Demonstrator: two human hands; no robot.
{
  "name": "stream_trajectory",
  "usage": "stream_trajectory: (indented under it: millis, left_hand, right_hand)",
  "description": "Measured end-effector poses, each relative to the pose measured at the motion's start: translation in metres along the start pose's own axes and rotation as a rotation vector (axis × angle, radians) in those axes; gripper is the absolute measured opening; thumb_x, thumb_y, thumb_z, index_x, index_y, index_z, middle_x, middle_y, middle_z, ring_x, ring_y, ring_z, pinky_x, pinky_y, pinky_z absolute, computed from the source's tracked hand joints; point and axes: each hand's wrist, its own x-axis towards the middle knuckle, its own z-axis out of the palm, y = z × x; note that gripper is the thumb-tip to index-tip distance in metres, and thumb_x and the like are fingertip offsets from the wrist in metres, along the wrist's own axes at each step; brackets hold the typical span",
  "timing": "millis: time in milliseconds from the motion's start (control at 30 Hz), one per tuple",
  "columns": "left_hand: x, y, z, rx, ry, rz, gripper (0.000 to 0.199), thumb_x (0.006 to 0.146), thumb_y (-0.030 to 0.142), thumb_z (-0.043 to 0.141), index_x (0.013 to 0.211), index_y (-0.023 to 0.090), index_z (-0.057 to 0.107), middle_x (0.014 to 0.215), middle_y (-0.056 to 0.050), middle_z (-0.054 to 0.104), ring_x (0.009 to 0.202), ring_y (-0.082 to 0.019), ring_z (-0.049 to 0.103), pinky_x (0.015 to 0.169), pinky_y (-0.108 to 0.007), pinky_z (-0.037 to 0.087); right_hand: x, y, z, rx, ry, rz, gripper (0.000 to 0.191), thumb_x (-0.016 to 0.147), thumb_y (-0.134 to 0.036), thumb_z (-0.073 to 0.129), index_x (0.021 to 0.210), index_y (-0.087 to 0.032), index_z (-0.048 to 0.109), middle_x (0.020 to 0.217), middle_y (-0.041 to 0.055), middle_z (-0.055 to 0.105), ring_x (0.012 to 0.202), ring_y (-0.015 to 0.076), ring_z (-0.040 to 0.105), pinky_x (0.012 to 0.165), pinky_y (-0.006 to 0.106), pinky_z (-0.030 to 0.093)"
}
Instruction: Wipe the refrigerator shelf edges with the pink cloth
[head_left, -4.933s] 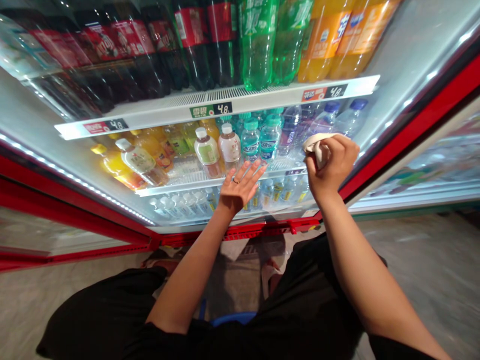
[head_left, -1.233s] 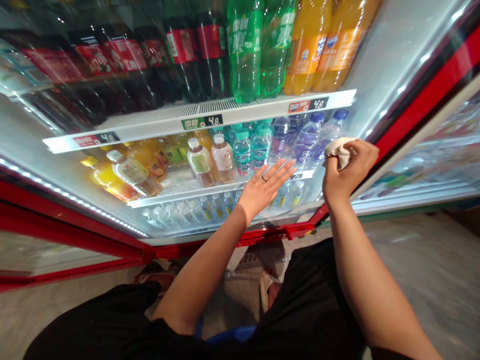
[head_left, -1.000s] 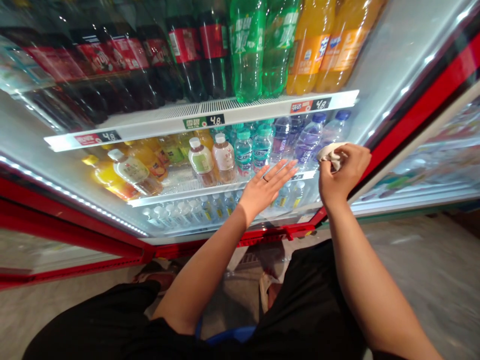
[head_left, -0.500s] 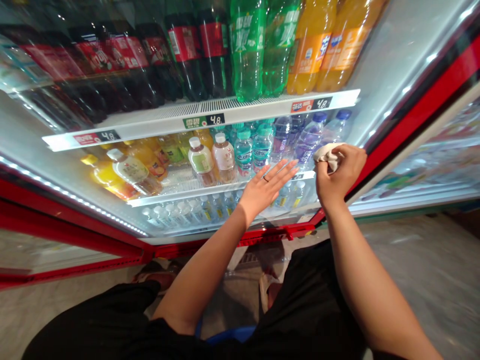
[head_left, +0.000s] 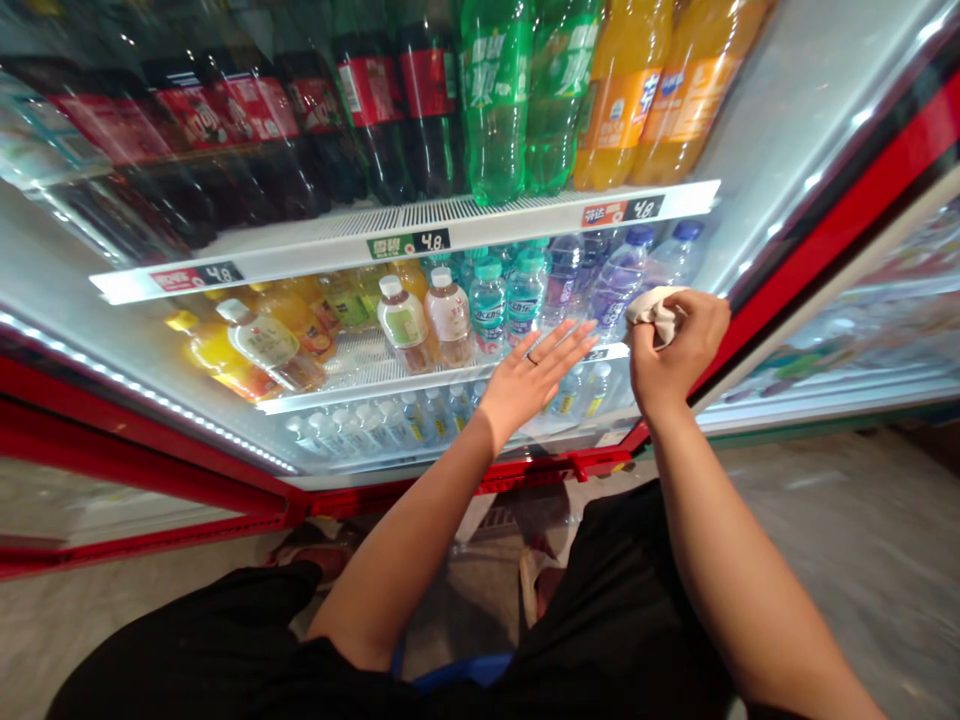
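My left hand [head_left: 536, 368] lies flat with fingers stretched out along the front of the middle shelf [head_left: 352, 384], a dark ring on one finger. Just beyond its fingers stand turquoise-capped bottles [head_left: 525, 295] and purple-labelled bottles [head_left: 619, 275]. My right hand [head_left: 679, 350] is closed round a crumpled white cloth [head_left: 654, 312], at the right end of that shelf beside the red door frame [head_left: 787, 265]. Two bottles of brown drink with white caps [head_left: 450, 318] stand to the left of my left hand. Whether the cloth touches the shelf or a bottle, I cannot tell.
Large cola bottles [head_left: 375, 110], green bottles [head_left: 495, 110] and orange soda bottles [head_left: 622, 100] fill the upper shelf, whose front edge [head_left: 517, 228] carries price tags. Small water bottles [head_left: 360, 425] line the bottom. A red sill [head_left: 540, 470] runs below, above the grey floor [head_left: 840, 520].
Almost nothing differs. My right hand with the cloth has shifted very slightly left; my left hand stays in place.
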Motion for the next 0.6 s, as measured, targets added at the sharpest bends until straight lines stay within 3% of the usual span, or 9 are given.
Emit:
stream_trajectory:
  millis: [100, 300, 500, 600]
  left_hand:
    - [-0.0002, 0.0, 0.0005, 0.014, 0.012, -0.001, 0.097, 0.097, 0.023, 0.061, 0.177, 0.021, 0.006, 0.185, 0.002, 0.005, 0.163, -0.02, -0.023, 0.135, -0.045, -0.016]
    - [0.0005, -0.0005, -0.0011, -0.025, -0.049, 0.01, 0.095, 0.098, 0.019, 0.055, 0.177, 0.02, 0.002, 0.184, 0.001, 0.008, 0.165, -0.019, -0.018, 0.14, -0.046, -0.005]
    - [0.0005, -0.0015, 0.0013, -0.015, -0.002, 0.01, 0.098, 0.095, 0.016, 0.058, 0.177, 0.02, 0.005, 0.184, 0.0, 0.012, 0.164, -0.02, -0.017, 0.136, -0.044, -0.014]
    - [0.0009, -0.0024, 0.0024, -0.011, -0.006, 0.018, 0.094, 0.098, 0.018, 0.056, 0.177, 0.02, 0.004, 0.184, 0.001, 0.007, 0.162, -0.019, -0.02, 0.135, -0.043, -0.012]
  right_hand:
    - [-0.0001, -0.0017, 0.0005, -0.004, 0.015, -0.01, 0.024, 0.078, -0.022, 0.059, 0.102, -0.026, 0.058, 0.106, 0.0084, 0.065, 0.106, 0.0291, 0.061, 0.099, 0.05, 0.05]
    - [-0.0016, -0.0061, 0.0014, 0.001, -0.002, 0.03, 0.024, 0.077, -0.023, 0.059, 0.101, -0.027, 0.056, 0.105, 0.008, 0.065, 0.105, 0.0296, 0.061, 0.1, 0.051, 0.05]
    - [-0.005, -0.0075, 0.0032, 0.031, -0.003, 0.007, 0.025, 0.08, -0.022, 0.06, 0.104, -0.026, 0.056, 0.11, 0.0101, 0.063, 0.111, 0.0306, 0.06, 0.103, 0.054, 0.047]
    - [-0.0081, -0.0069, 0.0039, 0.034, -0.053, -0.028, 0.022, 0.081, -0.019, 0.06, 0.102, -0.026, 0.056, 0.109, 0.0095, 0.063, 0.109, 0.0294, 0.059, 0.103, 0.054, 0.045]
